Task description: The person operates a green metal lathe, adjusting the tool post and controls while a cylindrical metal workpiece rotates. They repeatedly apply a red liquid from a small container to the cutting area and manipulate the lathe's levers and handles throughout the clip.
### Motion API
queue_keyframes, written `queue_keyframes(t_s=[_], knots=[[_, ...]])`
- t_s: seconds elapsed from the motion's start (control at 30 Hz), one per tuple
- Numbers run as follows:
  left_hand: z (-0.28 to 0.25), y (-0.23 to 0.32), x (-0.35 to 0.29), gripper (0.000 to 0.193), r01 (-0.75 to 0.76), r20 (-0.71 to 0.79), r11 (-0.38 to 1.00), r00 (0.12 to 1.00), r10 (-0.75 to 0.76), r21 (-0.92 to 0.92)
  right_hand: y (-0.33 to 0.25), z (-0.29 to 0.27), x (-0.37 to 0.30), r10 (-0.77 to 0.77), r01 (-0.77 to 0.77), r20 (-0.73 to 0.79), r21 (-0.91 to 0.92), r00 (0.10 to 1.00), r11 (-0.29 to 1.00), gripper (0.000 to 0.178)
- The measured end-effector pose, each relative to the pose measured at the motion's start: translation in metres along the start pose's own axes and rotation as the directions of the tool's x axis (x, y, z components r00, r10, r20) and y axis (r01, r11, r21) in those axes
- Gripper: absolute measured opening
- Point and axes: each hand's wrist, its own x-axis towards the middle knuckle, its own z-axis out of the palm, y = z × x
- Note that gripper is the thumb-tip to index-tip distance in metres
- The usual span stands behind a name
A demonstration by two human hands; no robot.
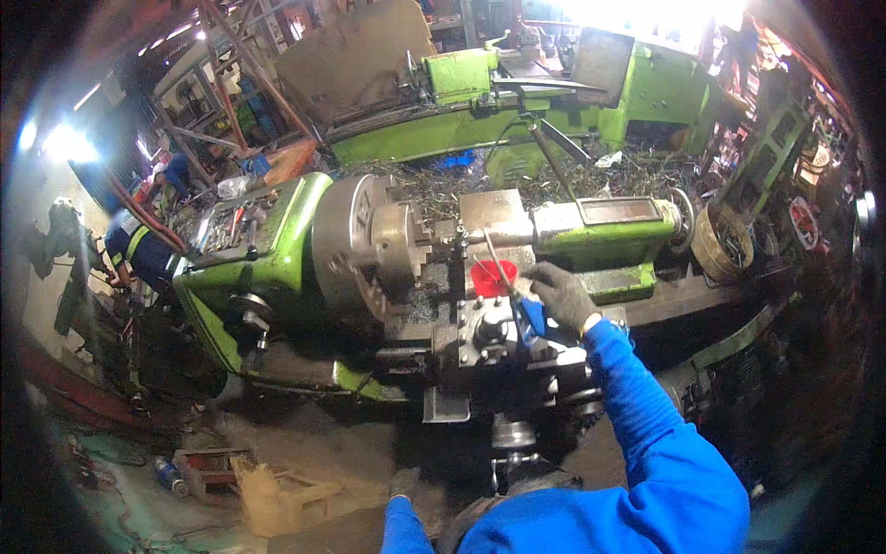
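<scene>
My right hand (564, 297), in a grey glove, is over the lathe's carriage, with its fingers stretched toward the left. Just beside its thumb side is a blue tool (532, 316) with a long thin stem that slants up and leftward. I see no clear grip on it. A red cup (494, 277) stands behind that stem, left of my fingertips. The square tool post (487, 325) lies in front of the cup. Low in the picture hangs my left hand (404, 482), also gloved, away from the machine; its fingers are too small to read.
A big chuck (349, 242) is on the left of the green lathe, with small tools on its headstock (293, 217). The tailstock (609, 235) sits at right. Metal shavings (646, 174) pile up behind. A person (138, 247) is at far left. A wooden pallet (291, 499) lies below.
</scene>
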Motion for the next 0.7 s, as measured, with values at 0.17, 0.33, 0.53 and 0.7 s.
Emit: queue_keyframes(t_s=[0.17,0.33,0.53,0.7], knots=[[0.011,0.01,-0.073,0.045,0.067,-0.066,0.996,0.995,-0.071,-0.053,-0.016,0.014,-0.003,-0.027,-0.119,-0.273,-0.505,0.962,0.855,0.025],[0.0,-0.01,-0.146,0.041,0.121,-0.119,0.992,0.985,-0.124,-0.03,-0.037,0.01,-0.008,0.247,-0.435,-0.438,-0.406,0.865,0.804,0.032],[0.02,-0.06,-0.217,0.042,0.271,-0.051,0.961,0.96,-0.274,-0.06,-0.053,0.012,-0.007,0.389,-0.548,-0.394,-0.488,0.833,0.679,0.044],[0.035,-0.065,-0.257,0.037,0.25,0.069,0.968,0.966,-0.249,-0.001,-0.036,0.018,0.0,0.38,-0.565,-0.431,-0.478,0.818,0.673,0.037]])
